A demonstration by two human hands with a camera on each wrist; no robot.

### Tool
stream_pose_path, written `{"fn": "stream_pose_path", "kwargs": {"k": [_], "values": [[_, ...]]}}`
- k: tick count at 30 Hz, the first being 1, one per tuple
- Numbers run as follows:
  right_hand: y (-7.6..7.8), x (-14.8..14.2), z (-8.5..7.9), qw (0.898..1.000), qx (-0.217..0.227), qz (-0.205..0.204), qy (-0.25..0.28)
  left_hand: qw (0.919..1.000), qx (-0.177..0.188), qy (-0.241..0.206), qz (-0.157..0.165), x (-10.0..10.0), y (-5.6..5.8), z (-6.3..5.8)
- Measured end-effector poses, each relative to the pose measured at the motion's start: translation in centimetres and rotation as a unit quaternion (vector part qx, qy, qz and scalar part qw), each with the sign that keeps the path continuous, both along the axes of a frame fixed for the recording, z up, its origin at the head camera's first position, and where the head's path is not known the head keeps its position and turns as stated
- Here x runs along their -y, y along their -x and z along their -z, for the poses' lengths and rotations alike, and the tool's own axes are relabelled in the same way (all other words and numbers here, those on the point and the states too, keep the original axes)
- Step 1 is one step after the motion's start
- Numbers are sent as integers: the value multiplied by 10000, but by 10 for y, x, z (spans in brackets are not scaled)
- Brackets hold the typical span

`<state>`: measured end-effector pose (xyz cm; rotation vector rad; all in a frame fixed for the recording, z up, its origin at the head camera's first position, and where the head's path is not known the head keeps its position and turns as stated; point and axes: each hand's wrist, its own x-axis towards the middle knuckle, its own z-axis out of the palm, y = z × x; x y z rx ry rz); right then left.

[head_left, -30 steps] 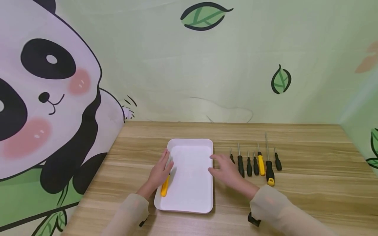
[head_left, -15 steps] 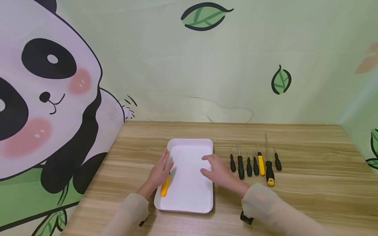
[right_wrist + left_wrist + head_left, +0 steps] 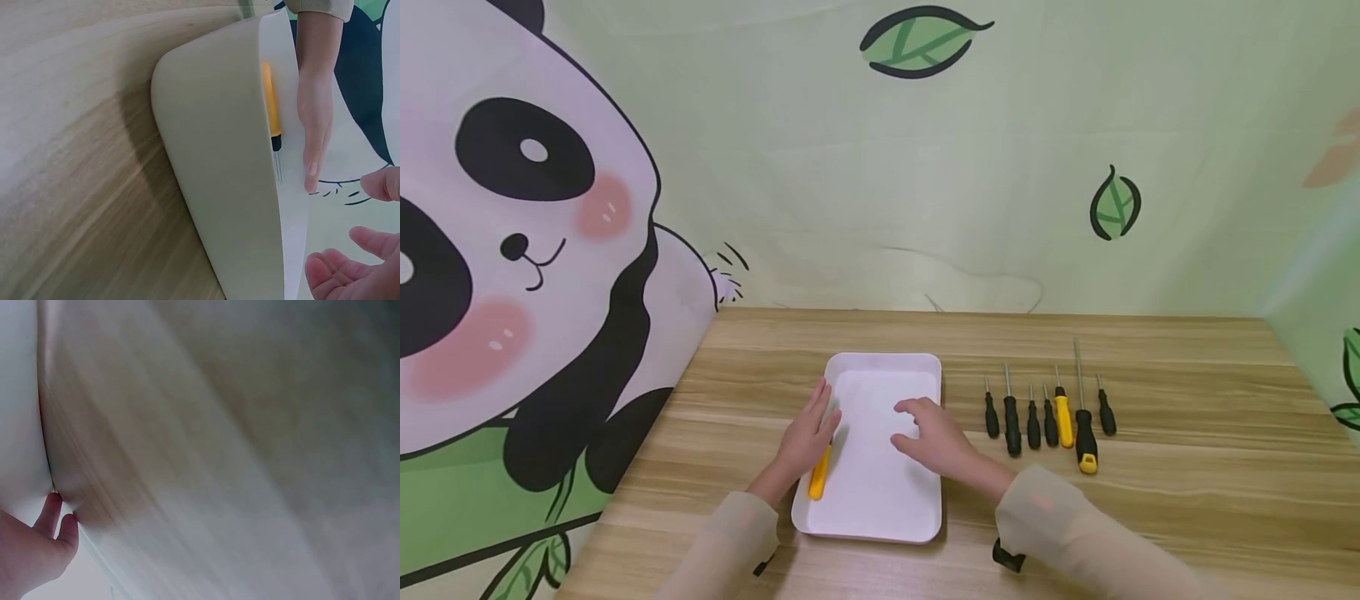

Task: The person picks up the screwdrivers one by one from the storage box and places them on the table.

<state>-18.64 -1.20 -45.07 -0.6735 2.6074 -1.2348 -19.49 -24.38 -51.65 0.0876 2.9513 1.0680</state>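
A white tray [image 3: 880,500] lies on the wooden table, and a yellow-handled screwdriver [image 3: 820,475] rests inside along its left wall. My left hand [image 3: 805,433] rests at the tray's left rim with fingers straight, partly covering the screwdriver; its black collar and thin shank [image 3: 277,156] show in the right wrist view. Over the right half of the tray hovers my right hand [image 3: 936,440], thumb and fingers spread apart with nothing between them. In the left wrist view, only part of the left hand [image 3: 37,550] appears at the lower left.
To the right of the tray several screwdrivers lie in a row, among them a yellow one [image 3: 1063,421] and a long black one [image 3: 1086,442] with a yellow end. A panda-print cloth [image 3: 925,183] hangs behind the table's back edge.
My right hand has moved left, from the tray's right rim to over its inside, uncovering the leftmost screwdrivers of the row. The left hand, tray and tools stay put.
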Motion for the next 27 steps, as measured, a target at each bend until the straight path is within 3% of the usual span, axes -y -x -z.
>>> {"fn": "stream_pose_path", "kwargs": {"k": [27], "values": [[-4,33,4,9988,20,-414,-245,9999,96,43,-79,-1,0,0]]}}
